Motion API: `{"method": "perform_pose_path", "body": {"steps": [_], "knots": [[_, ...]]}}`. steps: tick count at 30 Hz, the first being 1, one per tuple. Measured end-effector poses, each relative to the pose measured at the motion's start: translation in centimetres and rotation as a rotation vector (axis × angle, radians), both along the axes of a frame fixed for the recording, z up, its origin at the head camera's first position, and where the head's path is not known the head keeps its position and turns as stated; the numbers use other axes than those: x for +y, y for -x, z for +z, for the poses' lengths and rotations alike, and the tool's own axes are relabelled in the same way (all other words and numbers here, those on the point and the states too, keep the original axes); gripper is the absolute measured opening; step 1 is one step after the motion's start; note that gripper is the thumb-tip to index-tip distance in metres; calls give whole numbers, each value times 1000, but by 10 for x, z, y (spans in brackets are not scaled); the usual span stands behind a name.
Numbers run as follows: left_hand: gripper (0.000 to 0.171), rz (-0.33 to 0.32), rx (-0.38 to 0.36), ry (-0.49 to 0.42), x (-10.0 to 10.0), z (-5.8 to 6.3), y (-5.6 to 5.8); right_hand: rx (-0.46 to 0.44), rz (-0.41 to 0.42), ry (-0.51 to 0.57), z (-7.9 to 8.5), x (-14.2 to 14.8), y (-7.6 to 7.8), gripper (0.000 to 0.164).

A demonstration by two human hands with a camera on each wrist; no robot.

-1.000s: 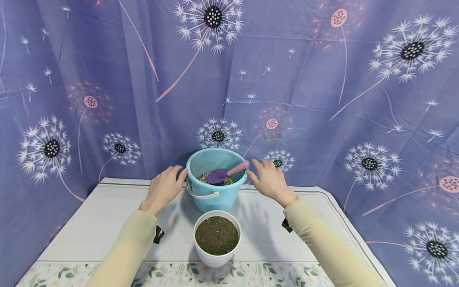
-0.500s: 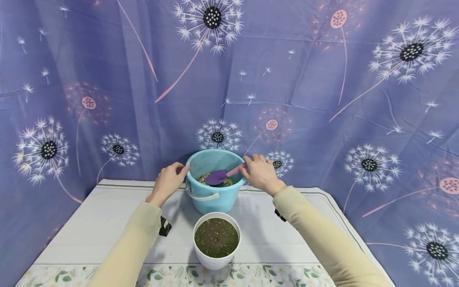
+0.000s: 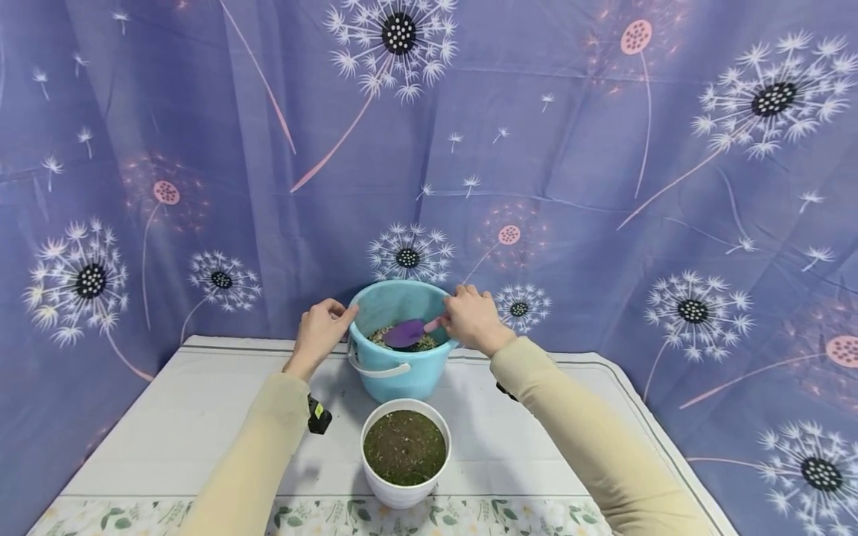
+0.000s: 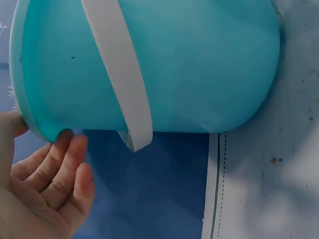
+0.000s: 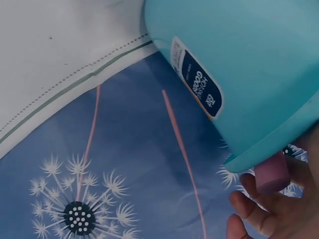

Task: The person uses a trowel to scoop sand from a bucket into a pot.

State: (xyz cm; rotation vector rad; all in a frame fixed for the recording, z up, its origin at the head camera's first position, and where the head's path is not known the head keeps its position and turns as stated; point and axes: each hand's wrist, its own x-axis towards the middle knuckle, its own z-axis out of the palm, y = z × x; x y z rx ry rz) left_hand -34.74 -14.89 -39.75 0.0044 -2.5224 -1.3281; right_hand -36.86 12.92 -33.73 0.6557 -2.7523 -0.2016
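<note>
A light blue bucket (image 3: 418, 381) stands at the back of the table, its white handle (image 3: 378, 369) hanging down in front. Inside, a garden trowel (image 3: 404, 333) with a purple blade lies over grainy material. My left hand (image 3: 320, 333) pinches the bucket's left rim, thumb on top and fingertips (image 4: 75, 144) beneath, as the left wrist view shows. On the opposite side, my right hand (image 3: 472, 320) grips the trowel's pink handle (image 5: 272, 174), whose end pokes out past the rim among curled fingers (image 5: 249, 209). The palm hides much of that handle from above.
In front of the bucket stands a white flowerpot (image 3: 402, 494) filled with dark soil (image 3: 405, 448). A white cloth with a floral front strip covers the table (image 3: 167, 432). Close behind hangs a purple dandelion curtain (image 3: 550, 246).
My right hand has moved left and closed round the trowel's handle. The left hand has slid slightly right onto the bucket's rim. Bucket and flowerpot stay in place.
</note>
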Motion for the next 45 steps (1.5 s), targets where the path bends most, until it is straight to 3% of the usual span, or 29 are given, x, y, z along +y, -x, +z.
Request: {"method": "perform_pose_path", "body": {"steps": [8,12,19,24,33,45], "knots": [[31,9,27,-114,6,-9,1,-84,-44,-18,-2,-16,6,38],[29,23,22,-159,8,-13,1,-124,-59,-13,-1,-22,7,40],[28,34,69,-184,11,-17,4,-181,-111,-85,3,-28,7,48],[27,52,104,-193,12,-19,4,-148,-93,-169,10,-32,5,41],[27,67,116,-203,10,-18,4,43,-82,-261,18,-32,8,22],[26,49,86,-207,13,-18,4,112,-144,-340,6,-29,16,19]]}}
